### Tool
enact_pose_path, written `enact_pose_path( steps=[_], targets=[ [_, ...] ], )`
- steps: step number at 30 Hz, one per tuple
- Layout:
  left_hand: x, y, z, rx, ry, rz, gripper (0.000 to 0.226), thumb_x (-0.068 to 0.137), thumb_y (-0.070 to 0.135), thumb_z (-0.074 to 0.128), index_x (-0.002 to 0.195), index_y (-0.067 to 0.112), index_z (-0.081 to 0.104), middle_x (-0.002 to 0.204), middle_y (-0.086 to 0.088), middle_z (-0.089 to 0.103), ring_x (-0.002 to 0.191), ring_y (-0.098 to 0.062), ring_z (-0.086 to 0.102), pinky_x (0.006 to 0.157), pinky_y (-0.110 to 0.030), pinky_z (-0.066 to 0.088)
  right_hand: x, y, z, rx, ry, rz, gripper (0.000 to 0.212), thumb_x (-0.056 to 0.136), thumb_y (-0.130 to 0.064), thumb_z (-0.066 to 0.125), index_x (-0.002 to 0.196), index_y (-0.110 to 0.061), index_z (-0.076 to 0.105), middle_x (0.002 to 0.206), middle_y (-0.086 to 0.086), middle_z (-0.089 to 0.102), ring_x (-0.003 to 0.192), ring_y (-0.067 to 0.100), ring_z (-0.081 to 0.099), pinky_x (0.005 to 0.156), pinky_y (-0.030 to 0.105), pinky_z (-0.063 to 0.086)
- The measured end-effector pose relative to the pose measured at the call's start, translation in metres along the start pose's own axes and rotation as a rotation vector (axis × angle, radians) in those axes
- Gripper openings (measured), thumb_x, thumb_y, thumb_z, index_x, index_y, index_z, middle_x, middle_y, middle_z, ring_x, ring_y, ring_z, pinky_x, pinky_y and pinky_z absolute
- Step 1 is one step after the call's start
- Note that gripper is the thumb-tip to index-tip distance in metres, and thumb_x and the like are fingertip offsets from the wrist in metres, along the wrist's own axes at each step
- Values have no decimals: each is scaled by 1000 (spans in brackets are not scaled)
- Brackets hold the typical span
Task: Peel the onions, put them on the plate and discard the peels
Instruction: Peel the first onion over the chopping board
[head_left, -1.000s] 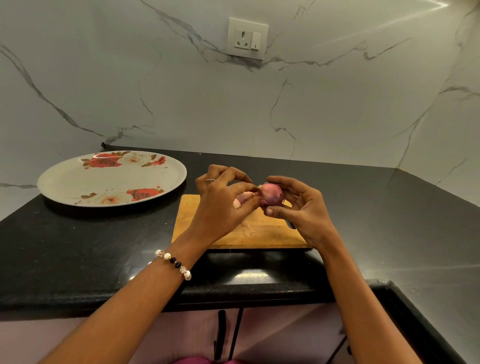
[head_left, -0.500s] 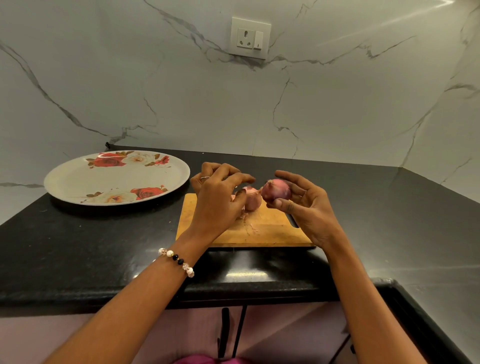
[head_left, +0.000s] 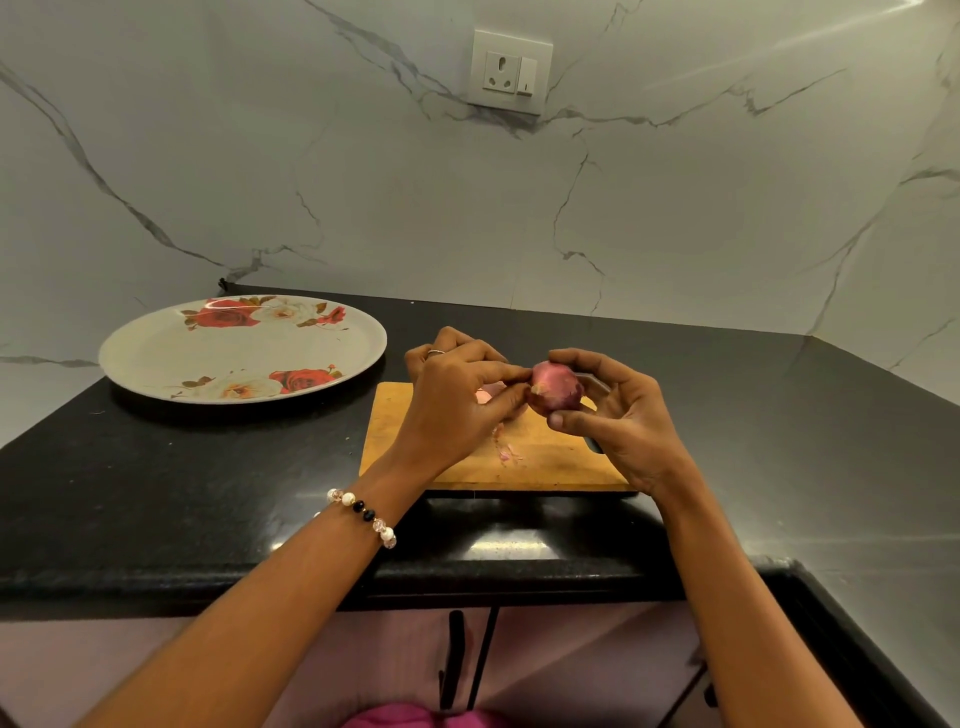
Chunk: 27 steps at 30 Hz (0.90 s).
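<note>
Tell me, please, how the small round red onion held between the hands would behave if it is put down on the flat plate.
The small round red onion looks nearly spherical, so it would probably roll on the shallow flowered plate. The right hand holds it with fingertips alone, so it seems light. Its dry skin may slip.

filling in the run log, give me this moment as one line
right hand: holds onion | left hand: pinches its skin | plate: no onions | peel bits: on board
</note>
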<state>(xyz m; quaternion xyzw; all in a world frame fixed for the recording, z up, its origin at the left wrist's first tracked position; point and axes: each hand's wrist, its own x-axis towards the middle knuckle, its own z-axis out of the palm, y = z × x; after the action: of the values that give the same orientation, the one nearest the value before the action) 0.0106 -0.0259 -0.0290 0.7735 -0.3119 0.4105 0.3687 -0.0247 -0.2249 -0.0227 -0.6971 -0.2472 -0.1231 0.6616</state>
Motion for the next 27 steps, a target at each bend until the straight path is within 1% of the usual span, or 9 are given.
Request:
enact_pose_path(
  steps=[5, 9, 13, 16, 18, 20, 21, 27],
  targets=[
    [0, 0, 0, -7, -14, -40, 23, 79, 35, 67, 93, 19, 77, 83, 4, 71, 88, -10, 48, 69, -56, 42, 1, 1, -1, -21, 5, -5, 57, 63, 1, 81, 116, -13, 66, 122, 9, 64, 116, 21, 62, 87, 27, 54],
    [0, 1, -1, -8, -14, -33, 22, 79, 33, 67, 93, 19, 77, 82, 4, 72, 88, -10, 49, 71, -51, 39, 2, 3, -2, -24, 9, -10, 58, 63, 0, 82, 117, -13, 66, 122, 11, 64, 117, 24, 61, 87, 28, 55],
    [-1, 2, -3, 31, -13, -2, 22, 81, 33, 66, 94, 19, 77, 82, 4, 73, 88, -17, 55, 75, -44, 30, 2, 4, -1, -33, 9, -14, 58, 63, 0, 82, 117, -13, 66, 122, 12, 64, 116, 23, 62, 87, 27, 55],
    [-1, 2, -2, 56, -14, 18, 22, 81, 32, 65, 95, 19, 76, 83, 3, 73, 88, -18, 56, 78, -42, 27, 2, 4, -1, -42, 9, -12, 58, 63, 0, 82, 117, -13, 66, 122, 11, 64, 115, 22, 62, 87, 27, 55],
    [-1, 0, -1, 47, -26, 14, 24, 82, 34, 64, 95, 18, 76, 83, 3, 73, 87, -18, 57, 77, -44, 32, 2, 4, -1, -51, 10, -16, 59, 62, -1, 83, 117, -13, 66, 122, 12, 64, 116, 24, 62, 87, 28, 55],
    [-1, -2, -1, 27, -49, 4, 31, 84, 40, 58, 96, 18, 76, 84, 3, 73, 86, -16, 54, 71, -52, 42, 3, 4, -1, -61, 16, -20, 59, 61, -2, 84, 117, -13, 67, 122, 13, 65, 115, 25, 62, 86, 27, 55],
    [0, -2, -1, 21, -60, -3, 35, 85, 42, 54, 96, 18, 76, 84, 3, 73, 86, -14, 53, 68, -55, 44, 3, 4, -1, -65, 17, -22, 59, 61, -2, 84, 117, -13, 67, 122, 13, 65, 115, 24, 62, 86, 27, 55],
    [-1, -2, 0, 47, -85, -26, 38, 83, 44, 51, 90, 16, 76, 82, 3, 72, 85, -17, 56, 69, -55, 46, 2, 2, 1, -90, 8, -29, 60, 60, -5, 85, 116, -15, 67, 120, 11, 65, 112, 22, 64, 84, 28, 56]
  ],
)
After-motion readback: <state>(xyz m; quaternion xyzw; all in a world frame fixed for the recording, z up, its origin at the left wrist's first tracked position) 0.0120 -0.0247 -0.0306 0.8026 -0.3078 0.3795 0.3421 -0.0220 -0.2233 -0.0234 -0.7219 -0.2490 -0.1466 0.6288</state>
